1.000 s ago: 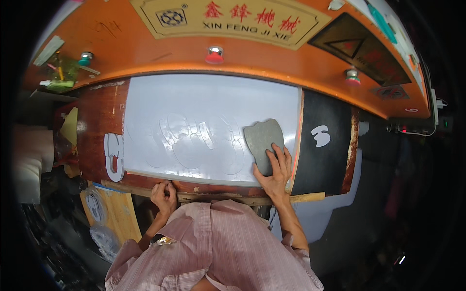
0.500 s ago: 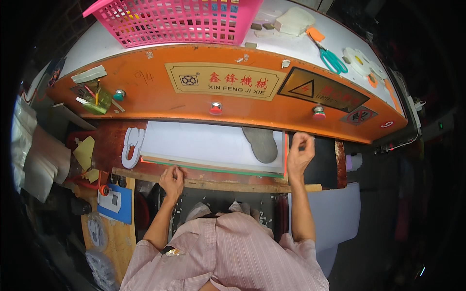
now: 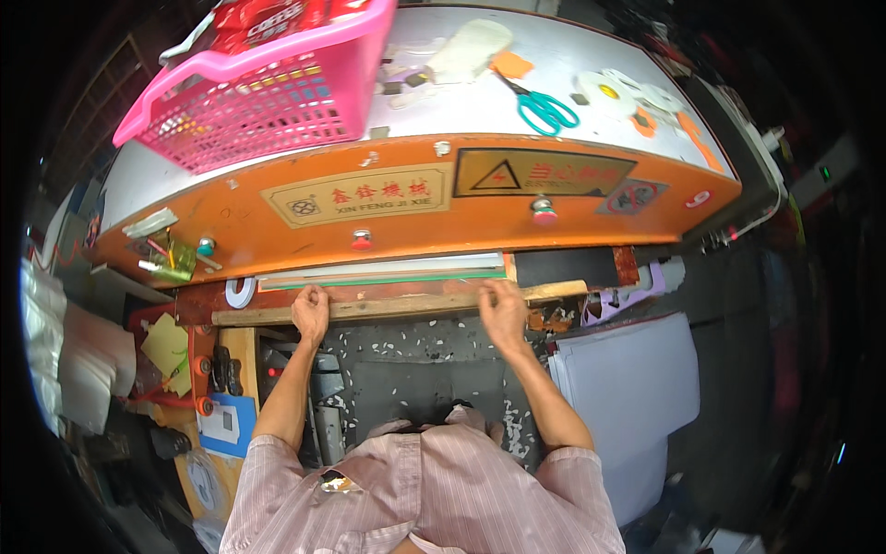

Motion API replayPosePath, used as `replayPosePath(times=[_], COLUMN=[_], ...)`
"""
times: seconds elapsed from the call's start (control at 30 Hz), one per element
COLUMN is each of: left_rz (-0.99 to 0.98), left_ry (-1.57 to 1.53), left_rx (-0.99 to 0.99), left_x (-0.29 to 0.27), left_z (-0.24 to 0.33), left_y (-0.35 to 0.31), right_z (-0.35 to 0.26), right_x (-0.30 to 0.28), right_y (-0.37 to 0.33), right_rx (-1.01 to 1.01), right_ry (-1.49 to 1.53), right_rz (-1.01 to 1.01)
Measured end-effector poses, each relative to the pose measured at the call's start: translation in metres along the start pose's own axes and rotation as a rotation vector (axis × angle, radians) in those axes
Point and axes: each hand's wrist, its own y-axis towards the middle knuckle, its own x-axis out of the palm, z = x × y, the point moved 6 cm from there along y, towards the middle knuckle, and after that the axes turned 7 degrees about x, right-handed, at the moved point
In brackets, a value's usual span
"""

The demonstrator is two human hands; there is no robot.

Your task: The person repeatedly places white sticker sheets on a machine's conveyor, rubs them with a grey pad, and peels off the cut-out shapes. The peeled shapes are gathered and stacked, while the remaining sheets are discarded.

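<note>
Low in front of the orange machine [image 3: 406,222], a white sheet [image 3: 388,270] with a green front edge shows as a narrow strip under the machine's front. At the left part of the wooden rail [image 3: 397,308] my left hand [image 3: 311,314] rests with its fingers curled in. My right hand [image 3: 502,316] is near the rail's right part, also with bent fingers. Whatever either hand pinches, if anything, is too small to make out. Beside the sheet's left end lies a white loop-shaped foam piece [image 3: 241,293]. A dark pad [image 3: 568,268] lies to the right.
On the machine's white top stand a pink basket [image 3: 268,111], teal-handled scissors [image 3: 546,113] and foam scraps [image 3: 609,90]. Large pale sheets [image 3: 628,388] are stacked at the lower right. A blue clipboard [image 3: 228,427] lies at the left. White scraps dot the dark floor [image 3: 406,369].
My view has shifted. The white sheet is now mostly hidden under the machine, and the grey sole shape on it is out of sight. My right hand has come back toward the rail.
</note>
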Motion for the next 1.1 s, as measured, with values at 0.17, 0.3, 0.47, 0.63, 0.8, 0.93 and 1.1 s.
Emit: replayPosePath(times=[0.17, 0.3, 0.47, 0.63, 0.8, 0.93, 1.1], left_rz=[-0.011, -0.074, -0.085, -0.129, -0.183, -0.143, -0.336], left_ry=[-0.017, -0.114, -0.161, -0.112, -0.185, -0.239, -0.194], left_rx=[0.030, 0.121, 0.163, 0.342, 0.297, 0.184, 0.679], left_x=[-0.013, -0.029, -0.030, -0.008, 0.000, -0.025, -0.039], left_z=[0.019, 0.010, -0.027, -0.047, -0.055, -0.043, 0.062], left_y=[-0.016, -0.043, -0.049, -0.073, -0.146, -0.189, -0.214], right_z=[-0.010, -0.031, -0.039, -0.007, 0.028, 0.027, 0.010], right_x=[0.030, 0.029, 0.043, 0.061, 0.022, -0.013, -0.055], right_y=[-0.042, -0.081, -0.099, -0.108, -0.172, -0.195, -0.176], right_rx=[-0.095, -0.207, -0.166, 0.001, 0.007, 0.118, -0.101], right_ry=[0.000, -0.131, -0.240, -0.456, -0.158, -0.098, -0.185], right_rz=[-0.087, 0.006, -0.123, -0.141, -0.134, -0.135, 0.127])
